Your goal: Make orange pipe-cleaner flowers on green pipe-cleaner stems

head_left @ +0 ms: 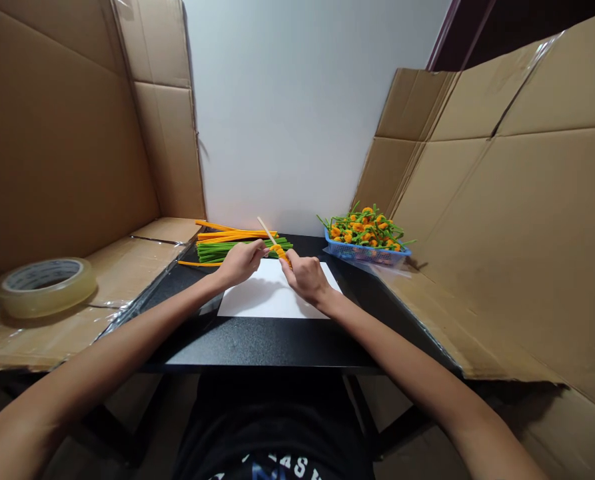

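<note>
Above a white sheet point(257, 297), my two hands are close together. My right hand point(306, 277) is closed round a thin pale stick point(266, 231) with an orange fuzzy stem point(280, 252) coiled about it. The stick points up and to the left. My left hand point(243, 263) pinches the orange stem just left of the coils. Behind my left hand lie a bundle of green fuzzy stems point(212, 251) and several orange ones point(220, 236).
A blue basket point(367, 254) of green and orange fuzzy pieces point(360, 228) stands at the back right. A tape roll point(44, 287) lies on cardboard at the left. Cardboard walls point(517, 220) flank the black table point(257, 343).
</note>
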